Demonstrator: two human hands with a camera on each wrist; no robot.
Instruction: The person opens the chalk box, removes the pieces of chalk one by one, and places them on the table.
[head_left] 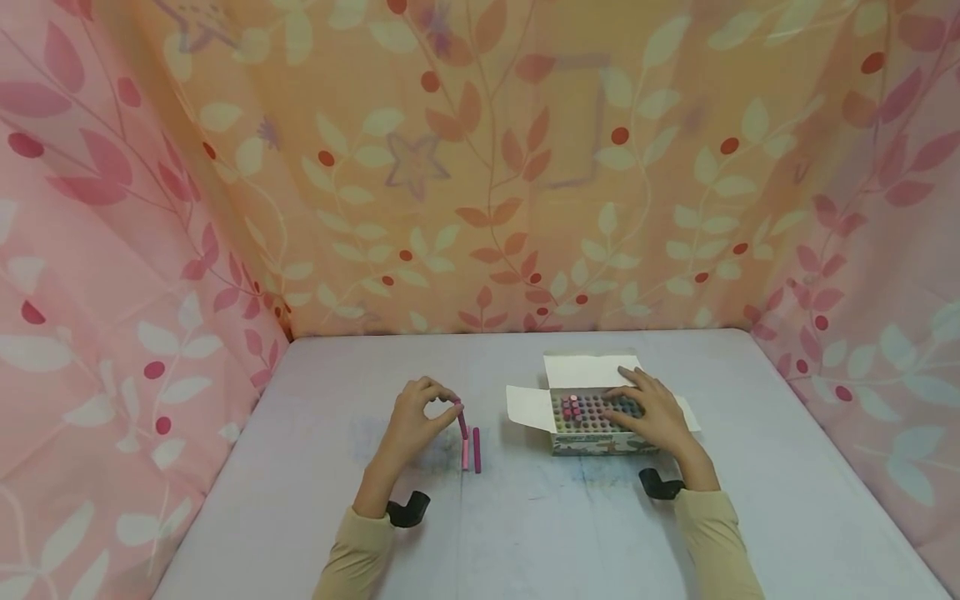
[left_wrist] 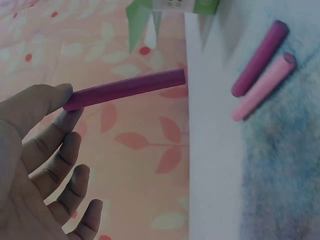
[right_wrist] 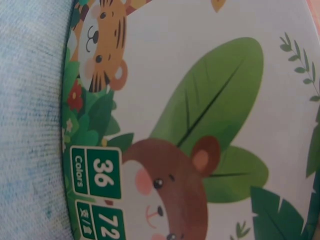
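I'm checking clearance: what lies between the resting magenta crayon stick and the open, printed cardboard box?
Only bare pale cloth lies between the magenta crayon stick and the printed cardboard box, in the head view.

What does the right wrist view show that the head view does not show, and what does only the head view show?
Only the right wrist view shows clear print: a tiger face, a brown animal's face and a label reading "36 Colors".

Only the head view shows the left hand pinching a dark magenta stick, the right hand at the box, the rows of sticks inside it, and the pink stick lying beside another dark magenta one.

Both share the box and the pale table surface.
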